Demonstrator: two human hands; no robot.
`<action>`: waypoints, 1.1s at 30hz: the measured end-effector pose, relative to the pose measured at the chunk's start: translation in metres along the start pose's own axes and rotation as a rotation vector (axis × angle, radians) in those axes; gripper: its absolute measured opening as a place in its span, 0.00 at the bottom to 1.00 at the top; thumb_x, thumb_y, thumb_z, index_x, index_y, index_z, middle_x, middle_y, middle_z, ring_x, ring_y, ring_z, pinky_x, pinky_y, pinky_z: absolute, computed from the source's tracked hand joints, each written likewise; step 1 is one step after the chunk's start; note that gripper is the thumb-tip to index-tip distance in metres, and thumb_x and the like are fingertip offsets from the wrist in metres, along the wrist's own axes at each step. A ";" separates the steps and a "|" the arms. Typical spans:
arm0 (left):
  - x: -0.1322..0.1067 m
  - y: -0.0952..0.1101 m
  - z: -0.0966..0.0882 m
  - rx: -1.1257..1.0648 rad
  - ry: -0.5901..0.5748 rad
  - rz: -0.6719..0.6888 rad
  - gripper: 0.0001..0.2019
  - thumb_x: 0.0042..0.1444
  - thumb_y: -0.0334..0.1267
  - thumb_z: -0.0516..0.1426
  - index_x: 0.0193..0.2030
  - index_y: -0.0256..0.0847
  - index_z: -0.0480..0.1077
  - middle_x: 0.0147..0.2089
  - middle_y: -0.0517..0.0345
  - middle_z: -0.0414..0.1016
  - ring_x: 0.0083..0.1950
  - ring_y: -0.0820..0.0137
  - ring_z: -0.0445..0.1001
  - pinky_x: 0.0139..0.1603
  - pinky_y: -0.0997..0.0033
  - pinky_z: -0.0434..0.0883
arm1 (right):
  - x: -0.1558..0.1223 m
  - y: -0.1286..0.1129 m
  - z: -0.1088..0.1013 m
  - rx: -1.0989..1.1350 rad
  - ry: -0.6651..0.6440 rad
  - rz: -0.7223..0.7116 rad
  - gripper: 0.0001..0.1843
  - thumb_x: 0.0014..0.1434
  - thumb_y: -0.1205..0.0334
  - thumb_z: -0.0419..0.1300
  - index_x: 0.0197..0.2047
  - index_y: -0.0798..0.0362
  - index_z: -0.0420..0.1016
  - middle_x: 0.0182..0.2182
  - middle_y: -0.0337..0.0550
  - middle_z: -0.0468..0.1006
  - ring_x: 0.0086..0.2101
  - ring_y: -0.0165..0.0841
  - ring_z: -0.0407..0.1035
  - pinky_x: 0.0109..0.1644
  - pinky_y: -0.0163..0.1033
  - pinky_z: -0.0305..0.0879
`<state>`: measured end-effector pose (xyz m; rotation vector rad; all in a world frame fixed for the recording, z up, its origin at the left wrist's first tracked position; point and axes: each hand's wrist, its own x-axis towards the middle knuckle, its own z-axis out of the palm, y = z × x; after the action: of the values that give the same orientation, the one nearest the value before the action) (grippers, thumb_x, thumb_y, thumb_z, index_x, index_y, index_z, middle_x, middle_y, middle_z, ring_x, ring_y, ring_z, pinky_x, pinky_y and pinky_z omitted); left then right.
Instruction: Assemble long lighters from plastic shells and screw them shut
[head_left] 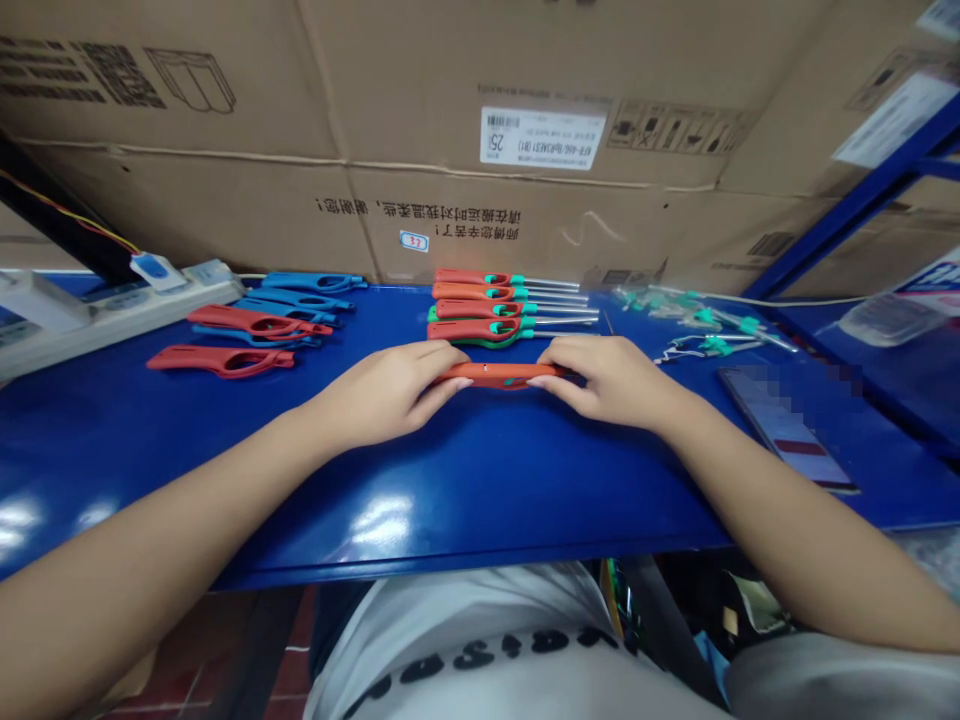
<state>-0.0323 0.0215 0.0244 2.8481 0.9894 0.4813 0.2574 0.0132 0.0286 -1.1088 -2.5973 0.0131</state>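
At the centre of the frame, the left hand and right hand are clamped on opposite ends of an elongated orange plastic lighter body over the glossy blue counter, just below red-and-orange plastic lighters with silver metal tubes.

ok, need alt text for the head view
Left hand and right hand pinch an orange casing near its ends over a blue table. Behind it lie red and orange handles with metal rods; red and blue casings lie left, a phone and green parts right.
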 end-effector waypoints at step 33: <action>-0.001 0.032 0.017 -0.065 -0.156 -0.111 0.16 0.73 0.46 0.46 0.50 0.39 0.70 0.45 0.50 0.76 0.44 0.60 0.79 0.44 0.62 0.73 | 0.006 -0.018 0.021 0.090 0.282 -0.402 0.11 0.67 0.64 0.59 0.51 0.56 0.78 0.46 0.50 0.83 0.44 0.37 0.78 0.48 0.42 0.77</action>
<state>-0.0087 -0.0038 0.0145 2.7072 1.0742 0.2707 0.2347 0.0075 0.0123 -0.5012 -2.4836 -0.1078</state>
